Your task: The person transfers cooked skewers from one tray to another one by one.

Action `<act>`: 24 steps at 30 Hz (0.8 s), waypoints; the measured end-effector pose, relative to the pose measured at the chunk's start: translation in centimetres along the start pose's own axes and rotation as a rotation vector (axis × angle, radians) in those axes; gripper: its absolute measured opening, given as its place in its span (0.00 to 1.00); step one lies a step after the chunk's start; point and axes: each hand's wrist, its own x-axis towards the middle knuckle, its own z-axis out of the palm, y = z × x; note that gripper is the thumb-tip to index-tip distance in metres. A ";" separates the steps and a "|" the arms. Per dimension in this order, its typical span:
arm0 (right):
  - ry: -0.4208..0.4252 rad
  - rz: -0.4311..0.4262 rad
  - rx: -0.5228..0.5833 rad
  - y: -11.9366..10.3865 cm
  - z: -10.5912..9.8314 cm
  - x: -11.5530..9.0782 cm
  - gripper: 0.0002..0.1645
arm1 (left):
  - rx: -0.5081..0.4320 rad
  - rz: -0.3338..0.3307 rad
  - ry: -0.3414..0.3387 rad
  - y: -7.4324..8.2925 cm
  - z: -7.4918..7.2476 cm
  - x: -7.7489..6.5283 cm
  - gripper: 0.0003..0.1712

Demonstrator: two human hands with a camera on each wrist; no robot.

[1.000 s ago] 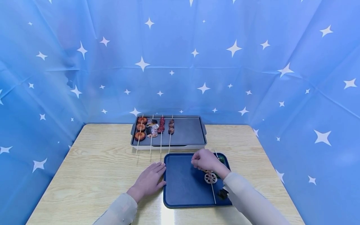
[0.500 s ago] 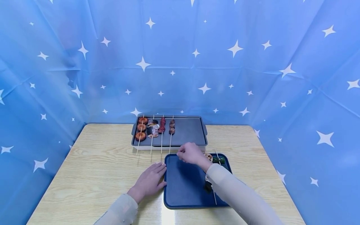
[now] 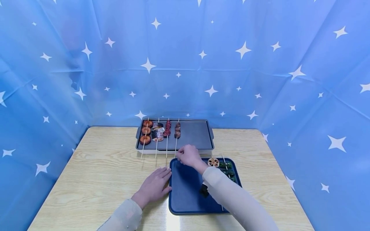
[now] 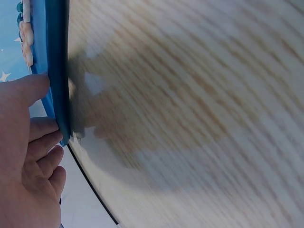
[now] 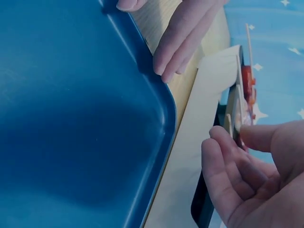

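My left hand (image 3: 154, 186) lies flat on the table, its fingertips touching the left rim of the blue tray (image 3: 188, 205). Across that tray's far left corner reaches my right hand (image 3: 189, 155). Its thumb and fingers are curled at the lower stick end of the brown meat skewer (image 3: 177, 131), and appear to pinch it; the exact contact is small to see. That skewer lies on the dark griddle (image 3: 196, 134), the rightmost in its row. In the right wrist view the thumb (image 5: 259, 137) and forefinger lie on either side of a stick end.
Left on the griddle are a red meat skewer (image 3: 167, 128), a fish skewer (image 3: 157, 132) and a round brown-slice skewer (image 3: 145, 131). A lotus root skewer (image 3: 213, 162) and a green vegetable skewer (image 3: 228, 173) lie at the tray's right, partly under my right arm.
My right hand has moved left from above the lotus root skewer to the brown meat skewer's stick end. The left hand stays at the tray's rim. The skewers have not visibly moved.
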 end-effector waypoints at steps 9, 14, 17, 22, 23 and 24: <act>0.033 0.056 -0.010 -0.1 0.9 0.7 0.22 | 0.000 0.003 0.018 0.1 -0.1 0.0 0.36; 0.035 0.075 -0.007 -0.4 1.0 0.8 0.23 | 0.009 0.008 0.028 0.1 -0.1 -0.1 0.35; 0.033 0.086 -0.010 -0.5 1.1 0.8 0.24 | 0.014 0.014 0.032 0.1 -0.1 -0.1 0.35; 0.031 0.084 -0.021 -0.7 1.3 0.8 0.22 | 0.012 0.022 0.043 0.1 -0.1 -0.2 0.35; 0.030 0.083 -0.021 -0.7 1.3 0.8 0.22 | 0.010 0.021 0.043 0.1 -0.1 -0.2 0.35; 0.030 0.081 -0.018 -0.7 1.4 0.8 0.21 | 0.010 0.021 0.043 0.1 -0.1 -0.2 0.35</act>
